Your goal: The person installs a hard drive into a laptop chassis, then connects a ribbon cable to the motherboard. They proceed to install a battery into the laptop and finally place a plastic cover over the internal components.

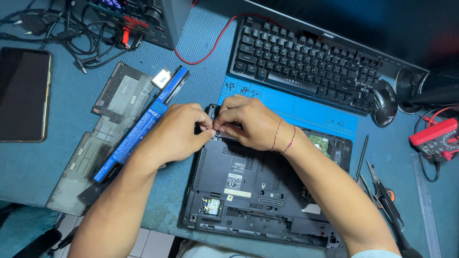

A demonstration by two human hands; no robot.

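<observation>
Upturned black laptop (248, 191) flat on the blue mat (306, 111), base cover off, near edge hanging over the table lip. Left hand (174, 134) and right hand (248, 122) meeting at its far edge, both sets of fingertips (209, 127) pinched on a small dark part there; too hidden to tell what. Blue battery (138, 129) just left, lying across the removed grey cover (103, 138). Risks: pulling too hard may snap a clip or connector; overhang may tip the laptop; scissors (389, 205) near right forearm.
</observation>
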